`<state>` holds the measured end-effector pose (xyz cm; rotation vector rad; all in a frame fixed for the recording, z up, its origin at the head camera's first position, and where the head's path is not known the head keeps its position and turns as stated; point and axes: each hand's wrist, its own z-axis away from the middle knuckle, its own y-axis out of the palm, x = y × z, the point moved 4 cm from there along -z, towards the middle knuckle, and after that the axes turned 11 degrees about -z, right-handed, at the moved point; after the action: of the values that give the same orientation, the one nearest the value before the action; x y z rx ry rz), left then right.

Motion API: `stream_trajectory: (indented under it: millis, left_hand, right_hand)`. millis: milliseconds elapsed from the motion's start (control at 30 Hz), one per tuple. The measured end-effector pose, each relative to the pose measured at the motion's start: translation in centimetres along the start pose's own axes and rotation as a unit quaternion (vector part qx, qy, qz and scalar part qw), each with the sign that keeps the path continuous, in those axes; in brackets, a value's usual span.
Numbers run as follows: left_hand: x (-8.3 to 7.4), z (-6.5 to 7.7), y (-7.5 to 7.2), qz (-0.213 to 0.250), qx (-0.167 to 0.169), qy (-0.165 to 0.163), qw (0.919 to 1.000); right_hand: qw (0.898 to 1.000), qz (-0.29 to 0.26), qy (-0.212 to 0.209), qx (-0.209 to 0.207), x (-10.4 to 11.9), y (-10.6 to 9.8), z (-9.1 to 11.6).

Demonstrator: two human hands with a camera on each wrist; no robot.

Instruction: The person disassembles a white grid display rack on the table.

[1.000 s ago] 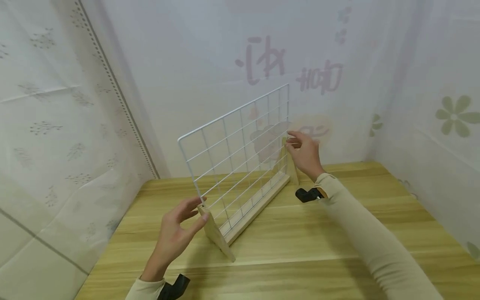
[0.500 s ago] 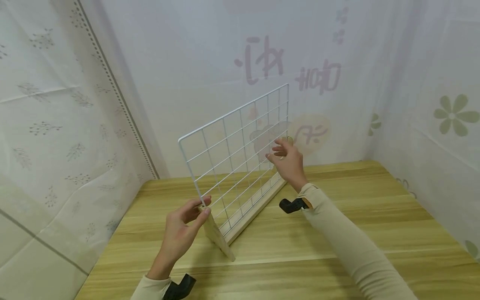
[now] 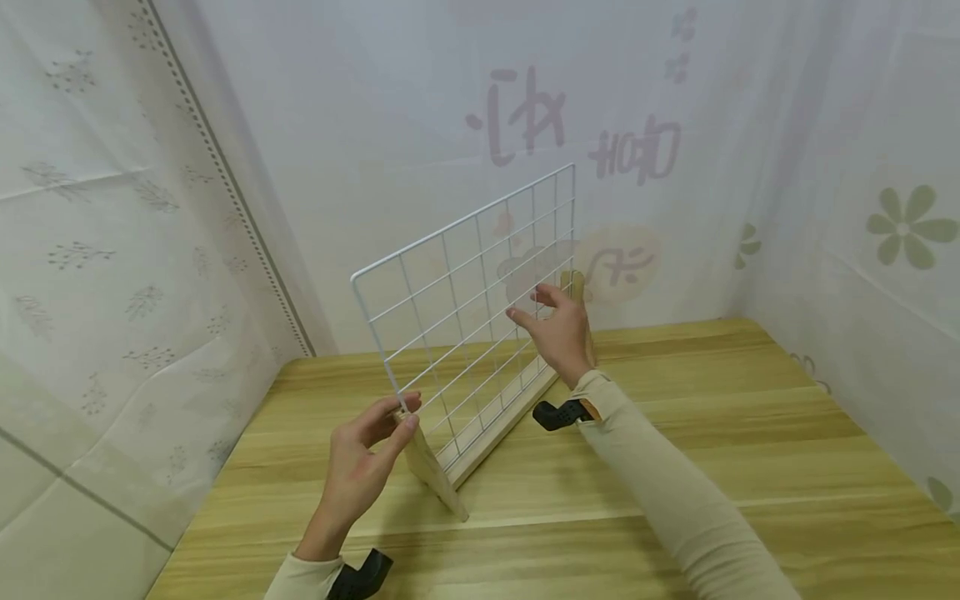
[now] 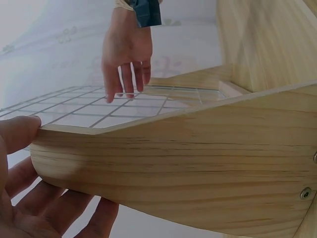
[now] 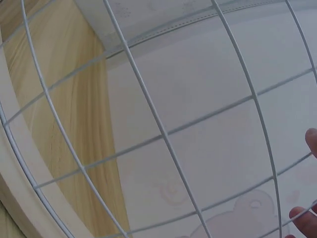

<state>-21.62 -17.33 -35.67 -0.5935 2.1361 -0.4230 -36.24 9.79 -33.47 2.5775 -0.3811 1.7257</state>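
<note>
A white wire grid panel (image 3: 465,220) stands upright, slotted in a wooden stand with a base bar (image 3: 480,453) and two end pieces. My left hand (image 3: 358,462) grips the top of the near wooden end piece (image 3: 429,477); in the left wrist view the thumb lies along its edge with the fingers beneath. My right hand (image 3: 562,333) is at the grid's far half, in front of the far end piece (image 3: 576,285). Its fingers hang fairly straight in the left wrist view. Fingertips (image 5: 303,222) appear beside the wires in the right wrist view; whether they touch is unclear.
The stand rests diagonally on a wood-grain table (image 3: 637,500). Printed white curtains (image 3: 360,192) enclose the back and both sides. Screws (image 4: 305,193) fasten the near end piece. A black wrist camera (image 3: 558,414) sits on the right wrist.
My right hand has left the far end piece and moved left and down along the grid. The left hand has shifted slightly right, staying at the near end piece. The stand holds its place.
</note>
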Motion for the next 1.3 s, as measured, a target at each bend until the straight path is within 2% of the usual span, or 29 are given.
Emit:
stream_trajectory:
  millis: [267, 433, 533, 700, 967, 1300]
  left_hand:
    - [-0.1, -0.1, -0.1, -0.002, -0.003, 0.009, 1.0]
    - [-0.2, -0.2, 0.1, -0.013, -0.011, 0.034, 0.9993]
    - [-0.3, -0.2, 0.3, -0.029, -0.022, 0.046, 0.9983]
    - [-0.4, 0.0, 0.5, -0.045, -0.04, 0.046, 0.9971]
    - [-0.4, 0.2, 0.5, -0.045, -0.051, 0.043, 0.9968]
    - [-0.6, 0.4, 0.9, -0.066, -0.069, 0.057, 0.9938]
  right_hand:
    - [0.999, -0.01, -0.007, -0.045, 0.0, 0.6, -0.1]
    - [0.998, -0.028, -0.005, -0.057, -0.1, 0.7, -0.1]
    - [0.997, -0.034, -0.018, -0.06, -0.1, 0.6, -0.2]
    - [0.997, -0.024, -0.036, -0.06, -0.3, 0.6, -0.2]
    - [0.997, -0.04, -0.038, -0.059, -0.7, 0.7, -0.2]
    - [0.994, -0.056, -0.053, -0.082, -1.1, 0.5, -0.5]
